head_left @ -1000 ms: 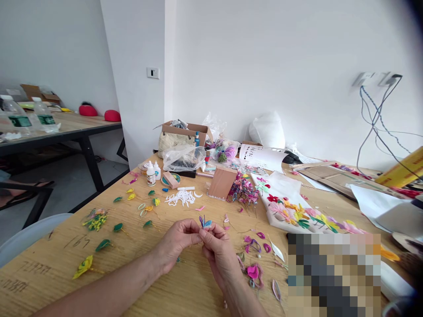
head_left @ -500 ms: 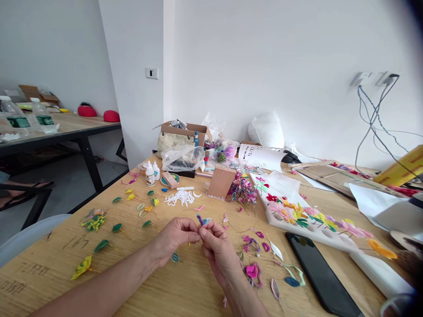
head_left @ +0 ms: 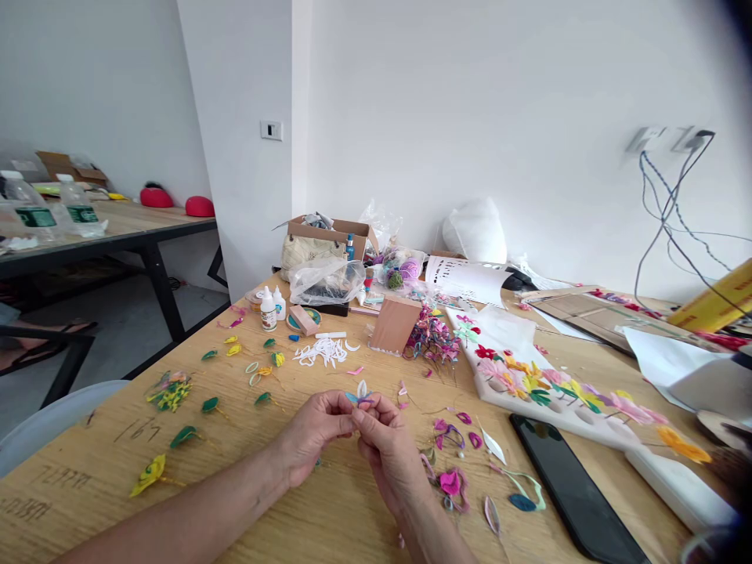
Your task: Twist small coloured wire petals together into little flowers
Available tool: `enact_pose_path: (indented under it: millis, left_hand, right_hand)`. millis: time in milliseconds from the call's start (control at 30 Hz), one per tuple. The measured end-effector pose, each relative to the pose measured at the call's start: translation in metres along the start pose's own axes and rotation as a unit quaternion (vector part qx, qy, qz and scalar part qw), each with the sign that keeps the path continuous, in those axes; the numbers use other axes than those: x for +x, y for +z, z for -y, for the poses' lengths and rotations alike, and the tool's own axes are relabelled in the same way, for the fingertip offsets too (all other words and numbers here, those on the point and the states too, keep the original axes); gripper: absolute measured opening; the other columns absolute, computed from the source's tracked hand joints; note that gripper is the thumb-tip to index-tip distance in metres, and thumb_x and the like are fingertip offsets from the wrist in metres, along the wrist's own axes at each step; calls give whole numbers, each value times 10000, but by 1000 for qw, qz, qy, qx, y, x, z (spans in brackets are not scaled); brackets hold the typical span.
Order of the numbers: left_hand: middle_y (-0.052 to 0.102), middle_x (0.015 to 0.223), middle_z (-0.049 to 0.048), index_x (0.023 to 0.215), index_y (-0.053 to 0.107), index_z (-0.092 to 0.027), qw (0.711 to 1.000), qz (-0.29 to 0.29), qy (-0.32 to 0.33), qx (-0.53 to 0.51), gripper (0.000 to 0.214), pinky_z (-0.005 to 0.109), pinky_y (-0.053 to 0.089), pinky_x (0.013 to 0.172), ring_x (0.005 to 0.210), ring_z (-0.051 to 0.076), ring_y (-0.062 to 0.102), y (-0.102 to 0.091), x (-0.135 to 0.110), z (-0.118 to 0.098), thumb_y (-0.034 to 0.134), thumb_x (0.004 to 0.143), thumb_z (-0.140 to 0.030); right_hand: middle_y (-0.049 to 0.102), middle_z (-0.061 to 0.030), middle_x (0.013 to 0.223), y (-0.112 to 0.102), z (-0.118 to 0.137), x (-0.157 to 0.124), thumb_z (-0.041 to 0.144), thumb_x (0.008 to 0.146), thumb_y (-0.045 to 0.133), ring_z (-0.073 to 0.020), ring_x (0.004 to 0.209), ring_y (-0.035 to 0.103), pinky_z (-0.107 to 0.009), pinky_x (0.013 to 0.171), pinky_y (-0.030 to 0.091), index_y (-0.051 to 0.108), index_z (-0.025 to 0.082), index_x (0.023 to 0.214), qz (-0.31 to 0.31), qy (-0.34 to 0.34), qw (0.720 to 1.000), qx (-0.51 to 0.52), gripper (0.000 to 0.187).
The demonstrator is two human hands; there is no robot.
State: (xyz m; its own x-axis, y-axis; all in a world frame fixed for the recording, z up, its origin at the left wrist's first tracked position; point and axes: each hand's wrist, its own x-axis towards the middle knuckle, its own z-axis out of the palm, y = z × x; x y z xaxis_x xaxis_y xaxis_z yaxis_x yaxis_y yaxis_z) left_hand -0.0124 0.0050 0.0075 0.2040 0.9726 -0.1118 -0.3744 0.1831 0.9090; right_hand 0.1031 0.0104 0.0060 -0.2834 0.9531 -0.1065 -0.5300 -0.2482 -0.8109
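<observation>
Both hands meet over the front middle of the wooden table (head_left: pixel 247 517). Between their fingertips is a small flower (head_left: pixel 361 392) with white, blue and purple petals. My left hand (head_left: pixel 320 431) pinches it from the left, thumb and forefinger together. My right hand (head_left: pixel 383 439) grips it from the right, the thumb pressed against the forefinger. The flower's lower part is hidden by the fingers. To the right of my right hand lie magenta petals (head_left: pixel 450 481) and a white leaf (head_left: pixel 492 444). On the left lie green leaves (head_left: pixel 184 436) and a yellow flower (head_left: pixel 150 475).
A black phone (head_left: pixel 573 486) lies at the right, beside a white foam block (head_left: pixel 546 411) holding several colourful flowers. Farther back are white strips (head_left: pixel 326 352), glue bottles (head_left: pixel 269 310), a wooden block (head_left: pixel 392 325) and a plastic bag (head_left: pixel 326 280). Another person's foot (head_left: pixel 41 345) shows at far left.
The flower has turned between my fingers: its white petal now points up, with blue at the left and purple lower down. Both hands stay in nearly the same place.
</observation>
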Motion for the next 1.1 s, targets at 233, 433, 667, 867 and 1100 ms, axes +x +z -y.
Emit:
enact_pose_path:
  millis: [233, 433, 667, 867, 1100]
  left_hand:
    - [595, 631, -5, 627, 638, -134, 996, 7, 37, 76, 142, 239, 338, 650, 648, 131, 488, 1, 0, -5, 700, 612, -261]
    - [638, 659, 5, 671, 687, -142, 989, 44, 26, 137, 100, 251, 356, 680, 677, 150, 518, -3, 2, -13, 671, 630, -231]
    - [568, 541, -18, 575, 664, -142, 985, 32, 29, 167, 97, 238, 334, 609, 585, 128, 466, -1, 2, -17, 671, 612, -232]
    - [569, 633, -8, 689, 657, -149, 988, 74, 38, 126, 127, 232, 324, 628, 641, 130, 465, -4, 2, -15, 666, 636, -264]
    - [503, 546, -15, 593, 646, -131, 987, 59, 37, 147, 173, 241, 296, 604, 591, 119, 407, 0, 1, -17, 626, 673, -283]
  right_hand:
    - [432, 85, 445, -1, 4, 0, 256, 504, 766, -23, 376, 158, -196, 362, 75, 525, 151, 561, -31, -8, 999, -19, 269]
    - [467, 75, 458, -4, 5, 2, 263, 521, 753, -22, 370, 165, -195, 363, 82, 554, 144, 571, -25, -19, 999, -27, 237]
    - [466, 75, 433, -6, 4, 3, 289, 530, 747, -14, 340, 175, -191, 357, 83, 569, 144, 585, -30, -9, 999, -41, 236]
    - [442, 79, 433, -5, 7, 2, 311, 535, 747, -13, 342, 201, -183, 355, 98, 553, 144, 569, -26, -16, 999, -31, 259]
    - [481, 66, 448, -6, 6, 3, 307, 553, 740, -9, 337, 202, -179, 350, 95, 571, 142, 596, -14, -17, 1000, -19, 240]
